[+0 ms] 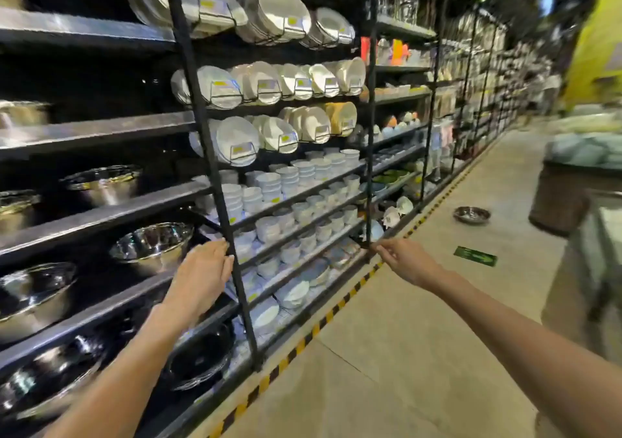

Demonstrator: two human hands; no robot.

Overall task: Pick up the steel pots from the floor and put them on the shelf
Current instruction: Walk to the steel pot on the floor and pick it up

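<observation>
One steel pot (471, 215) lies on the floor far ahead to the right, well beyond both hands. On the dark shelf (101, 309) at left stand several steel pots, the nearest (153, 244) just left of my left hand. My left hand (203, 274) is held flat, fingers apart and empty, in front of the shelf's black upright post (215, 175). My right hand (405, 259) reaches forward over the aisle with loosely curled fingers and nothing in it.
White plates and bowls (269, 202) fill the racks past the post. A yellow-black striped line (323, 320) edges the shelf base. A green sticker (475, 256) lies on the floor. A brown bin (557, 198) and display stands are at right.
</observation>
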